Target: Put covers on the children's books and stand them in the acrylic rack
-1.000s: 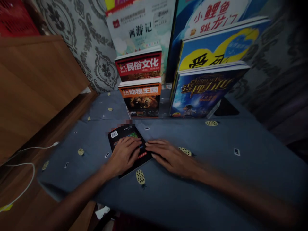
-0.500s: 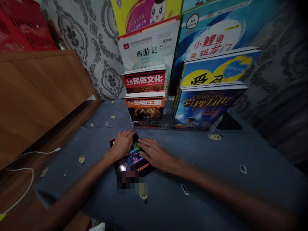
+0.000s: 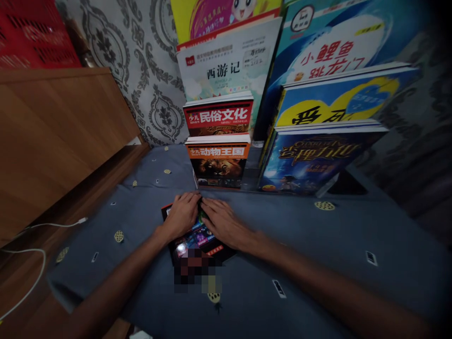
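A dark book (image 3: 202,235) with colourful pictures lies at an angle on the grey-blue cloth (image 3: 268,245); its near corner is blurred by pixelation. On its upper left part rests my left hand (image 3: 182,214), palm down, fingers stretched toward the far edge. My right hand (image 3: 226,221) lies across the upper right part, fingers extended and fingertips close to the left hand. Both hands cover much of the cover, and the undersides of the fingers are hidden. Just beyond them stands the orange-topped lion book (image 3: 218,162).
Behind the hands, more books stand in a clear rack, among them a red-topped book (image 3: 219,117) and a dark blue book (image 3: 314,157). A wooden cabinet (image 3: 60,141) with a red basket (image 3: 38,35) is at left. A white cable (image 3: 52,224) lies beside the cloth.
My right hand has shifted slightly toward my left, and its fingers are closer together. The view has moved a little, so the standing books appear larger and farther right.
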The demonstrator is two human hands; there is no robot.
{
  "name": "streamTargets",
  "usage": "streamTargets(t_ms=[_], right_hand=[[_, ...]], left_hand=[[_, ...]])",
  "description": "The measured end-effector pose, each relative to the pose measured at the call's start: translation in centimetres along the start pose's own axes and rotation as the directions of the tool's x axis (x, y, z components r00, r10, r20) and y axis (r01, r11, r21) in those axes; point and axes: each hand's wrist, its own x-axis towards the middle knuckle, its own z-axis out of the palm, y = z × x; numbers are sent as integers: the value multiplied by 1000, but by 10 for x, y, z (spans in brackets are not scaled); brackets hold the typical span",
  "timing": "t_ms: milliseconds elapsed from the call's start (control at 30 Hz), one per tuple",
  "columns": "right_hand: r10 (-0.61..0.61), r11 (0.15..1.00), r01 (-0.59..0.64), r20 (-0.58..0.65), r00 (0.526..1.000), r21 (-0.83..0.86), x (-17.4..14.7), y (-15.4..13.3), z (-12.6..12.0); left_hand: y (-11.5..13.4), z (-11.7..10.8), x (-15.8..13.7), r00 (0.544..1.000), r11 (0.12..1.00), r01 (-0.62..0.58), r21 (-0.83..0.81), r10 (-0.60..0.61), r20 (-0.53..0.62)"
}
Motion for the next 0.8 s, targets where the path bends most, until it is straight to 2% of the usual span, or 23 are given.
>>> streamTargets(t_ms=[400,633,800], right_hand=[[-6,998,8,-32,999,61,-2,6,4],[-19,995,17,24,1000,95,-19,4,-5],[-46,993,41,48,998,108,-40,2,-17]], left_hand=[[-6,-1,-2,999,994,-48,-102,49,13],[-4,-5,-1,999,996,-23,-91,27,44],[-6,-7,-4,989,979,-130,-159,139,44]])
